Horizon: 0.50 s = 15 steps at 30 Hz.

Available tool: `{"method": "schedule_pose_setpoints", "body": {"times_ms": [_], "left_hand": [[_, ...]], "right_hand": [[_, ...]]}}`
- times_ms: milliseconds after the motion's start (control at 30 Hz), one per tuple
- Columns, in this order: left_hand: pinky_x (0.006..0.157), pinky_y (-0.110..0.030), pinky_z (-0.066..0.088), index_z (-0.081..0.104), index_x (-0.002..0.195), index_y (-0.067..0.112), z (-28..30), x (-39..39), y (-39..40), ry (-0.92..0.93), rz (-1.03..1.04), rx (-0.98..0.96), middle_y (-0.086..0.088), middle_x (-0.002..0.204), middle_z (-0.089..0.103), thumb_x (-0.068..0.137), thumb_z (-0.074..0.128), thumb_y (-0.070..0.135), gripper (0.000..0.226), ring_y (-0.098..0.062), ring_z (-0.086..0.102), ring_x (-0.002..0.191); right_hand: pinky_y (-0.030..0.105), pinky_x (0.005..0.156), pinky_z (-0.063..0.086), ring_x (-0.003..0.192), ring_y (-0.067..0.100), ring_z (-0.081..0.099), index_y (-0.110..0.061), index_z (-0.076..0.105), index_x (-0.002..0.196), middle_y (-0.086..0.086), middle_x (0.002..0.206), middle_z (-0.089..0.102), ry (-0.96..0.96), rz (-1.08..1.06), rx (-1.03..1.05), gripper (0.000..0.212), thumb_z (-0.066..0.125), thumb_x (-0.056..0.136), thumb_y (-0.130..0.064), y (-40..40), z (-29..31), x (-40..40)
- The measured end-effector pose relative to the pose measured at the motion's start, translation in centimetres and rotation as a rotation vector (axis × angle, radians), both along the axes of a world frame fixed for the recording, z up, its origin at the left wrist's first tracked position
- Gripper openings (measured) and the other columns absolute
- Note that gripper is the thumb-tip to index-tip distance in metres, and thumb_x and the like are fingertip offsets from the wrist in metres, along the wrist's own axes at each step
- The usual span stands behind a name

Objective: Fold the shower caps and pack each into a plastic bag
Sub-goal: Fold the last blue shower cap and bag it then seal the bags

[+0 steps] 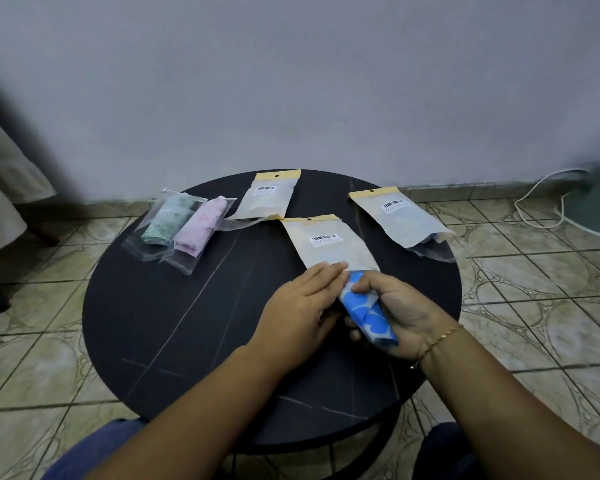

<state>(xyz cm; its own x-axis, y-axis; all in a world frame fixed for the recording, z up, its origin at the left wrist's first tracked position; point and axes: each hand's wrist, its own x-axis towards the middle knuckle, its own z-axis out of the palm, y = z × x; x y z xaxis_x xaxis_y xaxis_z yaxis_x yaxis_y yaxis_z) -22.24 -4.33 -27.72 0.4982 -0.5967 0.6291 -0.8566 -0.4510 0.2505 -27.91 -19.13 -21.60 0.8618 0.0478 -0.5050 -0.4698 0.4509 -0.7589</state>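
Two packed bags lie on the table, left of three others.

You have one view only, from a wide-angle camera worn on your head, looking forward and down over your own forearms onto the round black table just in front of you. It sits close enough that your left hand and right hand fill the lower middle of the picture, while the far edge of the table, the tiled floor and the grey wall behind lie further off. The wide lens bends the edges, and your knees show at the bottom corners.
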Motion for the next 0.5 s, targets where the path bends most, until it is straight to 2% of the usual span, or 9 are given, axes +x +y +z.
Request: {"method": "schedule_pose_setpoints", "body": {"times_ms": [67,167,233,300,400,500], "left_hand": [[0.095,-0.031,0.048,0.056,0.130,0.011,0.3,-0.2,0.0,0.027,0.033,0.003,0.000,0.136,0.054,0.081,0.056,0.028,0.052,-0.015,0.050,0.123],[0.088,-0.022,0.046,0.055,0.131,0.015,0.5,-0.4,0.1,0.090,0.100,0.017,0.001,0.134,0.055,0.077,0.052,0.038,0.058,-0.008,0.048,0.117],[0.081,-0.021,0.047,0.056,0.129,0.016,0.5,-0.5,0.0,0.106,0.119,0.036,0.002,0.132,0.056,0.075,0.051,0.039,0.059,-0.008,0.051,0.110],[0.075,-0.021,0.047,0.057,0.128,0.016,0.5,-0.5,0.1,0.114,0.132,0.059,0.003,0.130,0.057,0.075,0.055,0.038,0.058,-0.011,0.058,0.102],[0.072,-0.024,0.047,0.057,0.129,0.015,0.5,-0.4,0.1,0.142,0.155,0.069,0.002,0.131,0.056,0.072,0.063,0.034,0.060,-0.018,0.064,0.093],[0.068,-0.025,0.050,0.059,0.126,0.015,0.5,-0.3,0.1,0.129,0.167,0.078,0.002,0.128,0.057,0.072,0.058,0.039,0.059,-0.017,0.065,0.088]], "right_hand": [[0.023,0.038,0.044,0.044,0.018,0.052,-0.008,0.059,0.097,0.009,0.063,0.057,-0.002,-0.037,0.003,0.012,0.049,0.090,-0.010,0.3,0.1,0.0],[0.023,0.047,0.051,0.057,0.016,0.063,-0.006,0.064,0.107,0.009,0.077,0.066,-0.048,-0.126,0.058,0.019,0.056,0.090,-0.010,0.7,-0.3,0.2],[0.026,0.054,0.055,0.071,0.019,0.066,-0.003,0.063,0.112,0.012,0.090,0.068,-0.050,-0.164,0.078,0.026,0.059,0.088,-0.012,0.9,-0.5,0.4],[0.027,0.059,0.057,0.076,0.021,0.065,-0.001,0.063,0.111,0.014,0.095,0.066,-0.041,-0.146,0.098,0.027,0.061,0.086,-0.012,0.7,-0.4,0.3],[0.029,0.062,0.055,0.077,0.023,0.063,0.002,0.062,0.111,0.018,0.098,0.064,-0.097,-0.027,0.090,0.035,0.061,0.077,-0.002,-0.2,0.5,-0.7],[0.030,0.064,0.057,0.078,0.025,0.065,-0.001,0.061,0.111,0.019,0.100,0.066,-0.145,0.027,-0.017,0.043,0.060,0.070,0.012,-0.6,1.0,-1.8]]}}
